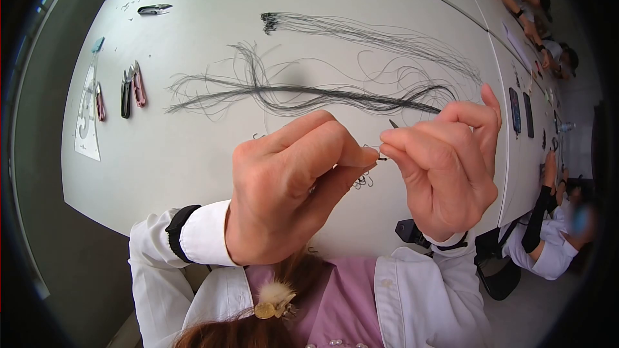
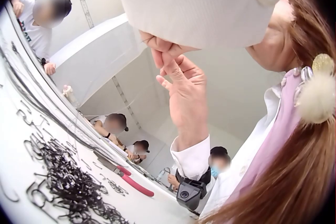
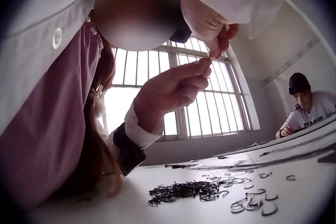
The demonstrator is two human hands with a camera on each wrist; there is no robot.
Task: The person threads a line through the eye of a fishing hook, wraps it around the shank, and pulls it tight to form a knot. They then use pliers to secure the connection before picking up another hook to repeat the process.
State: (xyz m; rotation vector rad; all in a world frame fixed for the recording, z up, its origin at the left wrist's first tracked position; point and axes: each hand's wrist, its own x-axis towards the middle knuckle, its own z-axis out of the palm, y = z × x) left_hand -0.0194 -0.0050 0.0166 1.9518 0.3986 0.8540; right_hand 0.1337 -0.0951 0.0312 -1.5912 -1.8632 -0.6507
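My left hand (image 1: 290,180) pinches a small dark fish hook (image 1: 382,158) between thumb and forefinger, with only its dark end showing. Fingertip to fingertip with it, my right hand (image 1: 451,161) has thumb and forefinger pressed together on a thin line (image 1: 379,150) that curves at the hook; its other fingers are bent and the little finger sticks up. Both hands are raised above the table. Below them lies a dark pile of fish hooks (image 2: 73,187), mostly hidden by the hands in the head view, with loose hooks (image 3: 254,203) scattered beside it.
A long bundle of dark lines (image 1: 322,95) crosses the table, with lines tied to hooks (image 1: 269,22) beyond it. Red-handled snips (image 2: 134,182) lie near the pile. More snips (image 1: 132,90) and a clear set square (image 1: 87,116) lie at left. Other people (image 1: 548,225) sit at right.
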